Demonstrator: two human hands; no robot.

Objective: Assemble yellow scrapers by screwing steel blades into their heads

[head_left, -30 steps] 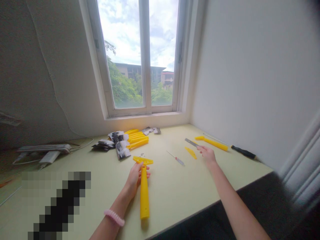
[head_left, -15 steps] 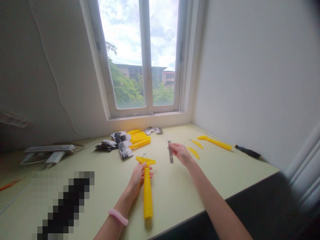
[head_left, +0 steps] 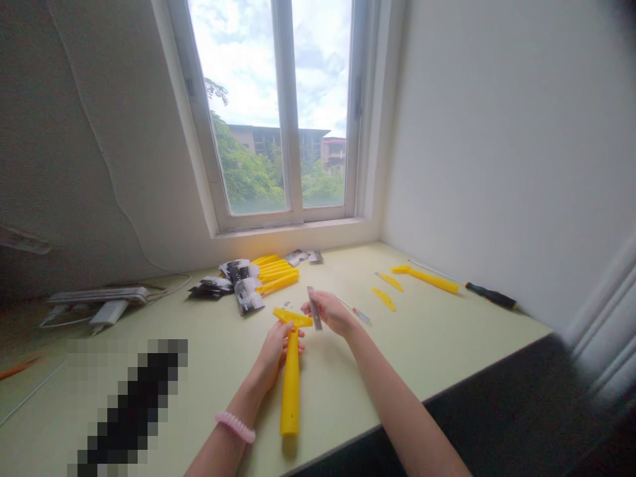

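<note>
My left hand grips a yellow plastic scraper just under its T-shaped head, with the handle pointing down toward me. Between the fingertips of my right hand is a flat metal scraper blade, upright and close to the right end of the scraper head. Whether blade and head touch I cannot tell. Small screws lie on the table just beyond the head. A small screwdriver lies to the right, partly behind my right hand.
Several yellow handles with printed cards are piled near the window. To the right are two yellow cover pieces, another yellow scraper and a long black-handled screwdriver. A power strip sits at left; the table's edge is at lower right.
My right hand has brought the blade leftward, up close to the scraper head. The small screwdriver behind that hand has come into sight. My left hand has barely moved.
</note>
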